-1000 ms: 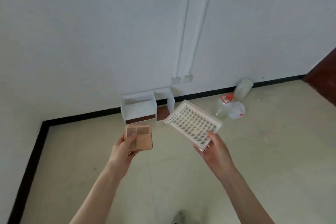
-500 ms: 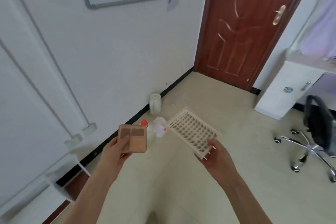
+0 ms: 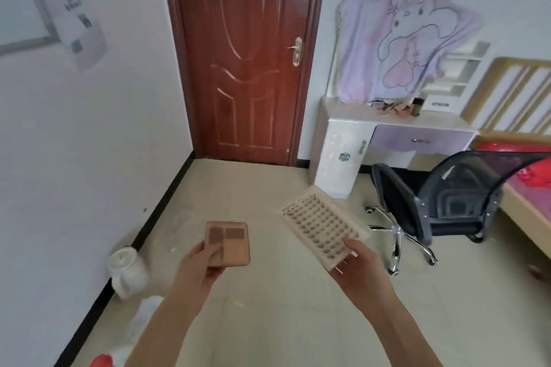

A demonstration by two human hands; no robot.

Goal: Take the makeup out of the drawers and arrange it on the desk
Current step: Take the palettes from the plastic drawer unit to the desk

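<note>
Nearest the camera, both forearms reach forward over the pale floor [image 3: 268, 322]. The left hand [image 3: 199, 265] grips a small tan palette [image 3: 228, 244] by its lower left corner, thumb laid across the top face; the palette sits roughly level, its two dark pans facing up. The right hand [image 3: 359, 270] pinches a white lash tray [image 3: 322, 232] at its near end, thumb on the top and fingers beneath; the tray tilts, its far end raised and pointing toward the desk. Both items are carried in the air, apart from each other.

Low on the left, a white jug [image 3: 126, 270] stands against the wall. Beyond the tray, a black swivel chair [image 3: 432, 205] stands in front of the desk [image 3: 351, 112]. The desk has a white cabinet and a purple drawer [image 3: 422, 140], and some small items, too blurred to identify, already lie at the back of its top. A pink cloth [image 3: 402, 36] hangs over its upper part. A dark red door [image 3: 241, 53] stands closed at the far wall.

Assessment: the step in hand is carrying both items to the desk. The tray is held by one end only, so it should be kept level and supported from below. Approach beside the chair, and set each piece down flat on bare desktop, short of the items already there.
</note>
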